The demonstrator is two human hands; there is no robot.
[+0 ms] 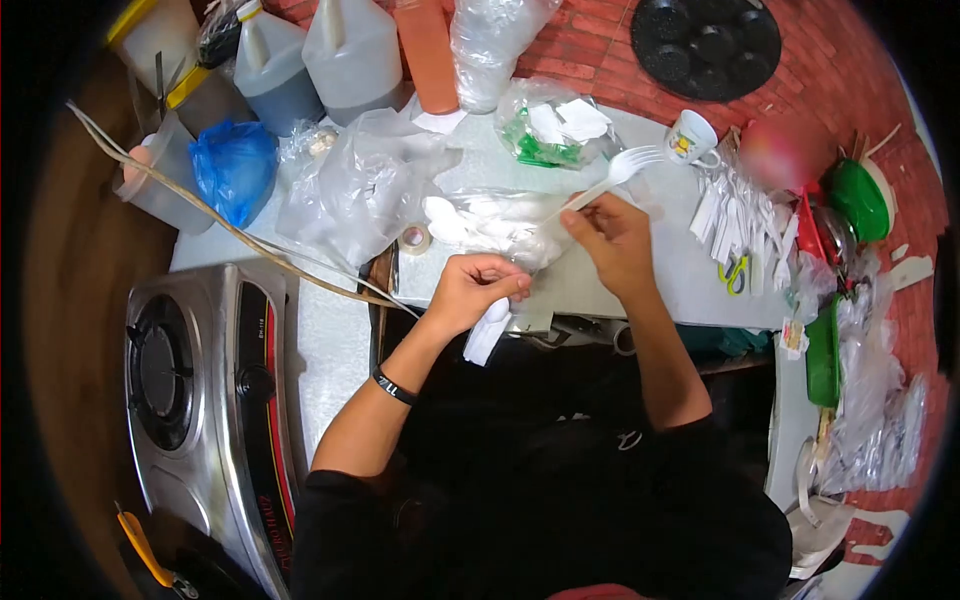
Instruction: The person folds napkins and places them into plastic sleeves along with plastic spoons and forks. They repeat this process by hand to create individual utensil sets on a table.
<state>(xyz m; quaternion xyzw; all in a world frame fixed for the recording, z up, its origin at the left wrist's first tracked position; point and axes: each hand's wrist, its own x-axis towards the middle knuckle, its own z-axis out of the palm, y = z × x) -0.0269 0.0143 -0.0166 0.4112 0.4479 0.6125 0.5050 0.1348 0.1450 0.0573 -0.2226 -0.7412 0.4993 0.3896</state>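
Just to the right of the spoon bag (480, 225), I have the white fork (624, 171) pinched between the thumb and fingers of my right hand (610, 235), its tines pointing up and away from me and its handle slanting back toward the bag. On the bag's near side, my left hand (485, 288) is curled closed on a white spoon (495, 312), whose bowl shows below my fingers with a flat white paper (481, 343) hanging under it; my fingers hide the rest of the grip. The bag lies on the bench (675, 250), clear plastic with white spoons inside. Just left of it sits a roll of tape (414, 238), and farther left come a crumpled clear bag (355, 185) and a tied blue bag (234, 172). Beyond the bag, near the wall, is a packet (555, 125) of white and green pieces. To its right, well past my right hand, are a tilted mug (690, 138), a heap of white strips (738, 215) and yellow-green scissors (734, 274). Well off to its left and nearer me stands the stove (215, 390).
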